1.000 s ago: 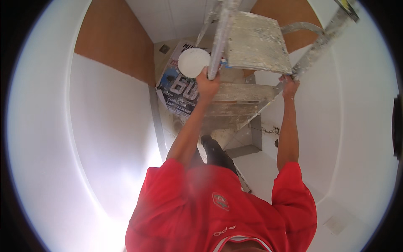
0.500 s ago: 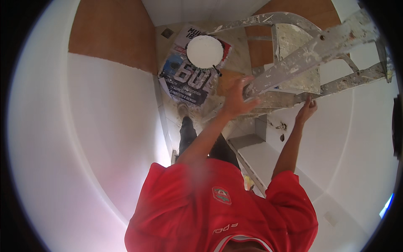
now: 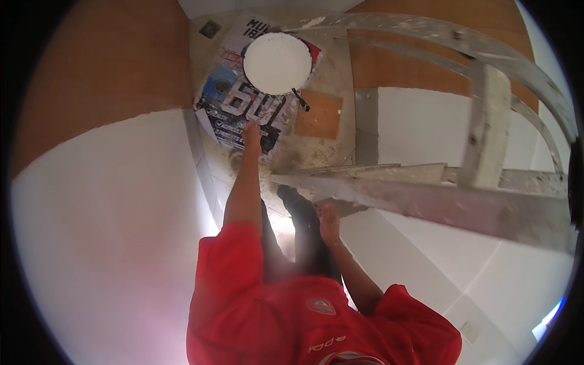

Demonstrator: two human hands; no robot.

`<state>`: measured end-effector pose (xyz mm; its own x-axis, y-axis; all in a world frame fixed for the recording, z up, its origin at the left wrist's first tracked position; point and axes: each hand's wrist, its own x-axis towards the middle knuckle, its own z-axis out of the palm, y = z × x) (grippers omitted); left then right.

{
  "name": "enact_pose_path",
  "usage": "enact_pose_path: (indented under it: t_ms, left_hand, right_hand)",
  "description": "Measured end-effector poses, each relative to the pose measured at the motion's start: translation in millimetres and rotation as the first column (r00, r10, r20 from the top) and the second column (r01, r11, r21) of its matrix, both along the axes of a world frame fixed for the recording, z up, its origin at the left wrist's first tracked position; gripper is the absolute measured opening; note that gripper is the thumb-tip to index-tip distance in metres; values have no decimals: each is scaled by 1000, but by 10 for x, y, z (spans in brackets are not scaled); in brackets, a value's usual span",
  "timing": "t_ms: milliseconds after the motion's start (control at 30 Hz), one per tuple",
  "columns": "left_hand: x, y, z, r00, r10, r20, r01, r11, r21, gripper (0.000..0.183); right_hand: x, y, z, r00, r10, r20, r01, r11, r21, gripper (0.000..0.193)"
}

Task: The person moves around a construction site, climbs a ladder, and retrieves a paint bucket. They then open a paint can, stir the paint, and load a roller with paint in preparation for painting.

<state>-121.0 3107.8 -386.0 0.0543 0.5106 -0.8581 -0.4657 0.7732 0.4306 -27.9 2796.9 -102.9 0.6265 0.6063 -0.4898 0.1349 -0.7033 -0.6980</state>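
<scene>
My left hand [image 3: 252, 132] is stretched forward over a printed banner sheet [image 3: 226, 131] on the floor; its fingers are too smeared to read. Low beside my dark-trousered leg, my right hand [image 3: 328, 222] hangs just below the rail of a paint-spattered metal stepladder [image 3: 420, 198]. Its fingers are blurred, and I see no contact with the ladder. On the sheet, ahead of my left hand, stands a round bucket of white paint [image 3: 277, 64]. A black handle [image 3: 300, 100] sticks out at its near right rim.
An orange-brown flat piece [image 3: 319, 114] lies on the floor right of the sheet. White-painted walls [image 3: 103, 201] with brown upper parts [image 3: 115, 67] close in on the left. The ladder's curved rail [image 3: 438, 29] spans the upper right. A floor drain [image 3: 210, 28] sits far left.
Both hands have come away from the ladder: the left moved left over the sheet, the right dropped left and nearer my body. In view, the ladder sits turned and further right.
</scene>
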Motion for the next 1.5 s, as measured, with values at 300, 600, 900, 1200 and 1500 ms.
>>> enact_pose_path:
  t_ms: [300, 600, 900, 1200, 1500]
  left_hand:
    - [966, 690, -1552, 961, -275, -30, 276, 946, 172, 70]
    - [1504, 541, -1578, 944, -76, 322, 6, 977, 214, 27]
    - [1860, 403, -1179, 905, 219, 364, -239, 971, 11, 26]
    - [1671, 521, -886, 840, 163, 517, -95, 983, -155, 22]
    - [1314, 622, -653, 825, 45, 563, -9, 998, -67, 29]
  right_hand:
    - [-50, -309, -652, 961, 218, 172, -182, 962, -204, 35]
    - [-74, -157, -810, 891, 405, 205, -337, 893, -298, 26]
    - [-51, -210, -816, 883, 404, 240, -331, 897, -293, 24]
    - [-380, 1619, -650, 916, 330, 230, -349, 936, 45, 13]
    - [214, 3062, -1856, 756, -245, 607, 272, 961, 49, 48]
